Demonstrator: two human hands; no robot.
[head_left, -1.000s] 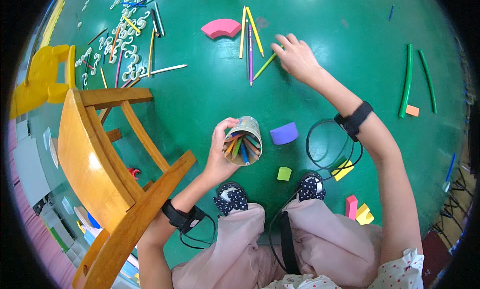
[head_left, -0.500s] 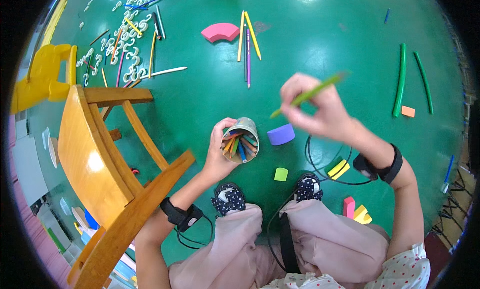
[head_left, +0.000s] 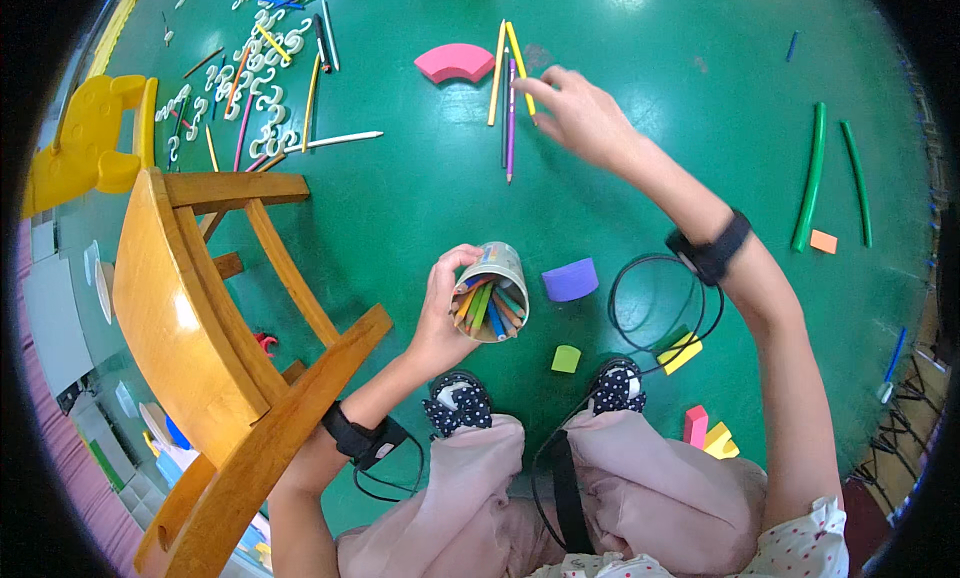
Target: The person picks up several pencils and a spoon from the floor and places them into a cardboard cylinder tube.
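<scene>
Gathering pencils off the green floor (head_left: pixel 400 208).
Left hand (head_left: pixel 445 313) clamped around the pencil tin (head_left: pixel 492 293); right hand (head_left: pixel 580 113), fingers apart, touches the loose pencils (head_left: pixel 510 88).

We see a floor (head_left: pixel 400 208) that looks like smooth green painted or vinyl sheet, with a soft sheen and a bright glare patch far beyond the tin. The tin (head_left: pixel 497 278) in our left hand (head_left: pixel 445 313) looks like thin shiny metal, and the pencils (head_left: pixel 488 306) inside it are lacquered wood. The purple block (head_left: pixel 571 279) just right of the tin looks like matt foam, as does the pink arch (head_left: pixel 455 62) well beyond it. The chair (head_left: pixel 200 318) left of the tin is varnished, glossy wood. The trousers (head_left: pixel 600 498) nearer us than the tin are matt pink cloth.
</scene>
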